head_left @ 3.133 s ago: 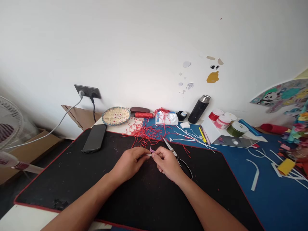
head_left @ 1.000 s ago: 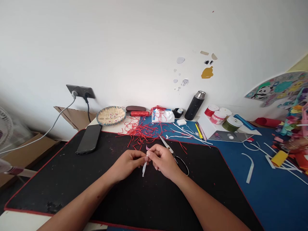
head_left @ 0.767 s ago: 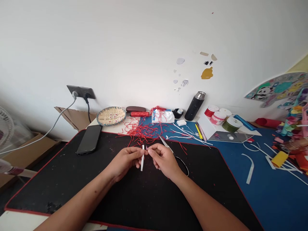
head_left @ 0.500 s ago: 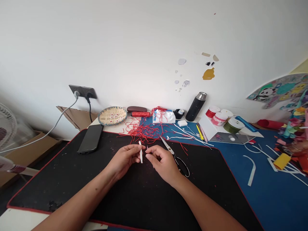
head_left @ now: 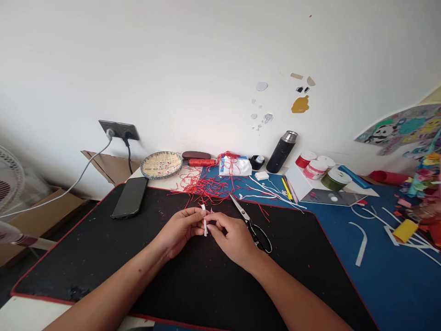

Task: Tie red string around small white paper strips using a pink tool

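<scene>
Fan grille (head_left: pixel 8 179) shows at the far left edge, off the desk. Moving right, a dark phone (head_left: pixel 130 197) lies on the far left part of the black mat (head_left: pixel 86 257), with a woven dish (head_left: pixel 161 164) beyond it near the wall. Then come the person's two hands, meeting over the middle of the mat. The left hand (head_left: pixel 181 227) has its fingers curled in and pinches a small white strip (head_left: pixel 205 224), which stands roughly upright between the two hands. The right hand (head_left: pixel 231 235), fingers likewise drawn in, has its fingertips closed against the same strip from the other side. A speck of pink sits by the top of the strip; what it is I cannot tell. Just beyond the hands a tangle of red cord scraps (head_left: pixel 206 186) spreads across the mat's far edge. Scissors (head_left: pixel 251 224) lie on the mat just beside the right hand, blades pointing far and left. Farther right a black flask (head_left: pixel 281 151) stands near the wall with round tubs (head_left: pixel 315 168) beside it, and white paper strips (head_left: pixel 361 243) curl on the blue cover (head_left: pixel 396 285).
</scene>
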`<act>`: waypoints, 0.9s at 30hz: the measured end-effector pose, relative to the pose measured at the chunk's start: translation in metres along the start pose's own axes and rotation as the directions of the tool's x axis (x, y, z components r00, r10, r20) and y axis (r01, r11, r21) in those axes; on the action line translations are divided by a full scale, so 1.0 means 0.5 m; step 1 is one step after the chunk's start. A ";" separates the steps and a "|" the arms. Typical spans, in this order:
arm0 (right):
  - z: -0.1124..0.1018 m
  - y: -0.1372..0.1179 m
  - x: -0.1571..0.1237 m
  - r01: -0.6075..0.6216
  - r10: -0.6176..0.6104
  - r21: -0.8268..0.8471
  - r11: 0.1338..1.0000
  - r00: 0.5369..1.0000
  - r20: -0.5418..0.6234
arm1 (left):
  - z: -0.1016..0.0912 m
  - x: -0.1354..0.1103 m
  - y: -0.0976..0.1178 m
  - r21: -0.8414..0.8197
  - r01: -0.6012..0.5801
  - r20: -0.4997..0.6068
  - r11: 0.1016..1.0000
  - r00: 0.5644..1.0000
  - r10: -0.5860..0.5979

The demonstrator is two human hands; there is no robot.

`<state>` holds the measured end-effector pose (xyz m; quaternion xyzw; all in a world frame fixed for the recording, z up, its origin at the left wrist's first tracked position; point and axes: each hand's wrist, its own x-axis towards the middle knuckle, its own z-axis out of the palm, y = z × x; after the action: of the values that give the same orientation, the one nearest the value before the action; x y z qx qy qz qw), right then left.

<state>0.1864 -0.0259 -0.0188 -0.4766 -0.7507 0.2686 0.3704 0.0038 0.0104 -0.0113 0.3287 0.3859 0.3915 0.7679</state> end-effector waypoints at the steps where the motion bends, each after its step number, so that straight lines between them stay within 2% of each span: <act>1: 0.000 0.000 0.000 0.006 -0.006 -0.002 1.000 1.000 0.002 | 0.000 0.000 0.000 -0.002 0.004 -0.001 1.000 1.000 -0.004; 17: -0.008 -0.006 0.003 0.125 -0.120 -0.070 0.990 0.990 0.075 | -0.007 -0.002 0.001 0.021 0.053 0.034 0.998 0.998 -0.054; 27: -0.001 -0.005 -0.001 0.081 -0.081 0.015 0.997 0.997 -0.006 | -0.003 -0.005 0.004 -0.003 0.063 0.037 0.998 0.997 -0.063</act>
<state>0.1857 -0.0272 -0.0168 -0.4437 -0.7661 0.2580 0.3867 0.0008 0.0098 -0.0096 0.3220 0.3813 0.3615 0.7875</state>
